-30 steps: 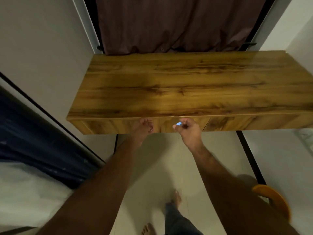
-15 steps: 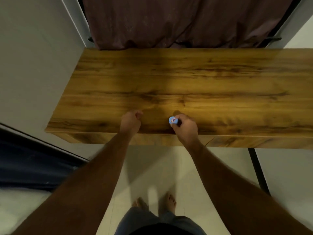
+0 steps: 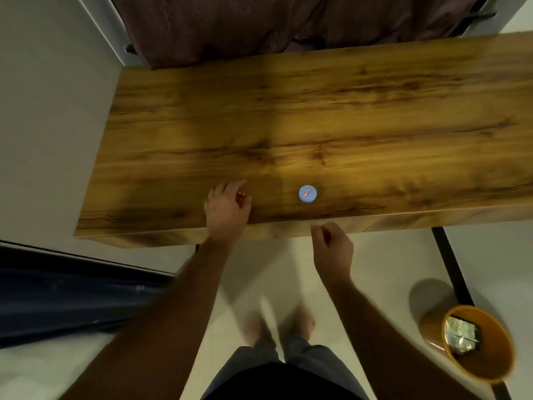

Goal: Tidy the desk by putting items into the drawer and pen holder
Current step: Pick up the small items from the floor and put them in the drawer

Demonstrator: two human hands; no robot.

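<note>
A small round blue item [image 3: 308, 194] with a red label on top stands on the wooden desk [image 3: 331, 125], near the front edge and apart from both hands. The left hand [image 3: 227, 206] lies on the desk to the left of it, fingers curled around something small and red [image 3: 240, 196] that I cannot identify. The right hand [image 3: 331, 246] hangs just before the desk edge, loosely curled, holding nothing. An orange bin [image 3: 476, 345] stands on the floor at the right.

A dark maroon curtain [image 3: 259, 27] hangs behind the far edge of the desk, a dark blue cloth [image 3: 72, 298] lies at the left, and an orange bucket [image 3: 478, 368] stands on the pale floor [image 3: 375, 284] at the right.
</note>
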